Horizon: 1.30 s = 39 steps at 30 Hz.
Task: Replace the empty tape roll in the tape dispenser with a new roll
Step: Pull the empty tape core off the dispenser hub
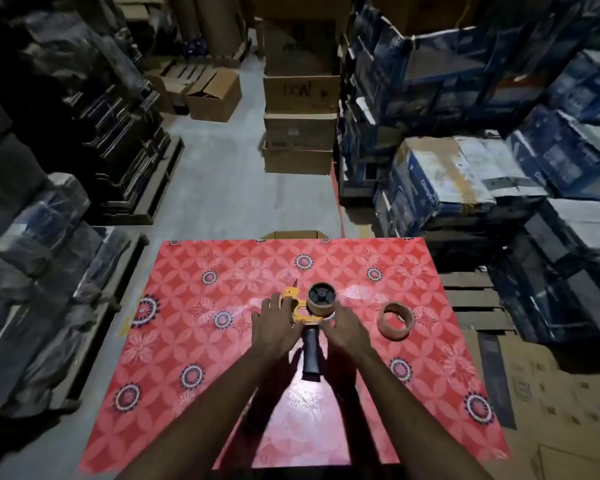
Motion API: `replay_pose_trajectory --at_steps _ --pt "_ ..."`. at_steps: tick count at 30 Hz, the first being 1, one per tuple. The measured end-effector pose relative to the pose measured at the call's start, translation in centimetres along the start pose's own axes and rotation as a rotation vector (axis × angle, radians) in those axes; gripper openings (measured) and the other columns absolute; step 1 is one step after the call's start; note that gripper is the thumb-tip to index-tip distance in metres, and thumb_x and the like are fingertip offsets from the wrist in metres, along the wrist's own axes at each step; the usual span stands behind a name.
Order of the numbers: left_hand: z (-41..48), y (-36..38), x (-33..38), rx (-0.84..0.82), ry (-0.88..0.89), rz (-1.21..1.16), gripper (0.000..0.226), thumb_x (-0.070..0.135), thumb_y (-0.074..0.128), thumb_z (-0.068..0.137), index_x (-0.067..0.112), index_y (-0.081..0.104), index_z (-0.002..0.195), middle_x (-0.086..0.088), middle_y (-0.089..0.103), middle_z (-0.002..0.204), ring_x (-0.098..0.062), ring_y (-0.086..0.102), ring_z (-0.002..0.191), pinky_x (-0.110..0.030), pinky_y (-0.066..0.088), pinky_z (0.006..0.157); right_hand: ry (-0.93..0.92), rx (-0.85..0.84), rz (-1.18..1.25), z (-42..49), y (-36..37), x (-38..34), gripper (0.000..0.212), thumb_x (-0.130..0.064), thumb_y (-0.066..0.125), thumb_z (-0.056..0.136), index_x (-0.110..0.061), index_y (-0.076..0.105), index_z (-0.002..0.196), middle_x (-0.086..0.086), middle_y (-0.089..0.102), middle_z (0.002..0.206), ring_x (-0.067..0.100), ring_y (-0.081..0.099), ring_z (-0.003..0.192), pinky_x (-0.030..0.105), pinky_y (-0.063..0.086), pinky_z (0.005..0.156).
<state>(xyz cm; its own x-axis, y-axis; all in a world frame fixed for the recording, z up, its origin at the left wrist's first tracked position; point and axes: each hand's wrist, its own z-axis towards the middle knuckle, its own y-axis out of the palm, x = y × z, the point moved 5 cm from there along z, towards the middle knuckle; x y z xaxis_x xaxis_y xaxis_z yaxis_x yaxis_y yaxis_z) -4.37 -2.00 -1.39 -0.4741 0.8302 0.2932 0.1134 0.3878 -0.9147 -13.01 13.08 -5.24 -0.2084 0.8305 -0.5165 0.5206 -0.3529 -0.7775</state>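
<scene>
Both forearms reach in from the bottom edge over the red patterned table (pixel 194 341). Left hand (pixel 274 327) lies spread, fingers wide, on the yellow tape dispenser (pixel 300 311), hiding part of its frame. Right hand (pixel 343 329) sits open beside the black handle (pixel 311 355). A brown roll (pixel 321 299) sits on the spool; another tape roll (pixel 395 321) lies apart, right. Beyond, stacked cartons (pixel 300 98) blur into darkness.

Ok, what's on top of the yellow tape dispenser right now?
A brown roll sits on the tape dispenser, black hub showing. The left hand and right hand cover the frame's sides, so contact underneath is hidden. Another roll lies apart on the table.
</scene>
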Motion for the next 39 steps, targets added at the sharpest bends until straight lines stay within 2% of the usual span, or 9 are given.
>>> replay_pose_trajectory --at_steps 2,5,8,12,19,25,32,36,39 --pt "-0.2 0.8 0.1 -0.027 -0.028 -0.031 0.061 0.051 0.055 0.099 0.026 0.038 0.153 -0.008 0.035 0.161 -0.031 0.035 0.145 -0.054 0.038 0.109 -0.002 -0.092 0.03 0.3 1.5 -0.1 0.062 -0.05 0.055 0.087 -0.034 0.043 0.145 0.01 0.066 0.121 0.033 0.062 0.117 0.042 0.053 0.089" --pt "-0.4 2.7 -0.5 -0.046 -0.048 -0.043 0.061 0.05 0.054 0.098 0.028 0.037 0.153 -0.006 0.037 0.158 -0.029 0.037 0.143 -0.054 0.038 0.108 0.014 -0.148 0.038 -0.5 3.6 -0.8 0.068 -0.043 0.055 0.091 -0.048 0.028 0.154 0.01 0.07 0.116 0.033 0.066 0.111 0.038 0.051 0.084" --pt "-0.1 3.8 -1.4 -0.094 -0.061 -0.03 0.063 0.048 0.053 0.1 0.027 0.033 0.156 -0.006 0.035 0.161 -0.03 0.034 0.146 -0.056 0.037 0.111 0.05 -0.141 0.013 -0.3 4.8 -1.3 0.072 -0.037 0.054 0.092 -0.045 0.022 0.156 0.013 0.069 0.118 0.035 0.065 0.113 0.038 0.047 0.081" --pt "-0.3 4.9 -2.2 -0.137 -0.093 -0.086 0.061 0.046 0.055 0.098 0.028 0.036 0.153 -0.005 0.042 0.156 -0.03 0.041 0.142 -0.054 0.037 0.109 0.092 -0.102 -0.002 -0.2 6.1 -1.1 0.076 -0.027 0.059 0.088 -0.04 0.024 0.154 0.013 0.069 0.105 0.038 0.069 0.099 0.037 0.052 0.076" --pt "-1.5 6.6 -2.4 -0.18 -0.105 -0.107 0.06 0.043 0.055 0.098 0.028 0.036 0.153 -0.007 0.048 0.149 -0.032 0.045 0.137 -0.054 0.037 0.107 0.081 -0.165 0.173 -2.4 8.6 0.0 0.063 -0.03 0.057 0.089 -0.036 0.03 0.145 0.018 0.072 0.105 0.04 0.07 0.098 0.039 0.053 0.075" --pt "-2.4 6.7 -2.1 -0.253 -0.088 -0.184 0.061 0.046 0.058 0.093 0.028 0.044 0.149 -0.005 0.068 0.129 -0.032 0.063 0.121 -0.05 0.049 0.1 0.078 -0.217 0.14 -6.1 9.5 1.5 0.082 -0.027 0.067 0.085 -0.033 0.024 0.154 0.021 0.07 0.109 0.041 0.068 0.102 0.039 0.05 0.073" --pt "-3.7 7.1 -1.8 -0.277 -0.086 -0.137 0.025 0.041 0.064 0.087 0.02 0.068 0.101 -0.008 0.074 0.105 -0.032 0.07 0.102 -0.042 0.058 0.085 0.089 -0.285 0.101 -10.1 10.3 3.1 0.076 -0.029 0.068 0.081 -0.034 0.024 0.143 0.015 0.07 0.106 0.037 0.069 0.097 0.036 0.049 0.07" --pt "-4.6 7.9 -1.9 -0.263 -0.082 -0.112 0.024 0.034 0.068 0.083 0.021 0.065 0.103 -0.007 0.072 0.107 -0.03 0.068 0.101 -0.036 0.052 0.077 0.076 -0.305 0.097 -11.2 10.4 3.8 0.073 -0.034 0.066 0.078 -0.038 0.025 0.139 0.011 0.068 0.103 0.033 0.068 0.089 0.037 0.05 0.069" --pt "-4.9 7.6 -1.8 -0.158 -0.07 -0.131 0.037 0.037 0.08 0.078 0.023 0.067 0.109 -0.001 0.072 0.107 -0.026 0.07 0.097 -0.032 0.049 0.071 0.031 -0.254 0.082 -10.9 9.5 4.1 0.065 -0.041 0.062 0.083 -0.042 0.033 0.141 0.006 0.07 0.1 0.027 0.068 0.091 0.035 0.051 0.071"
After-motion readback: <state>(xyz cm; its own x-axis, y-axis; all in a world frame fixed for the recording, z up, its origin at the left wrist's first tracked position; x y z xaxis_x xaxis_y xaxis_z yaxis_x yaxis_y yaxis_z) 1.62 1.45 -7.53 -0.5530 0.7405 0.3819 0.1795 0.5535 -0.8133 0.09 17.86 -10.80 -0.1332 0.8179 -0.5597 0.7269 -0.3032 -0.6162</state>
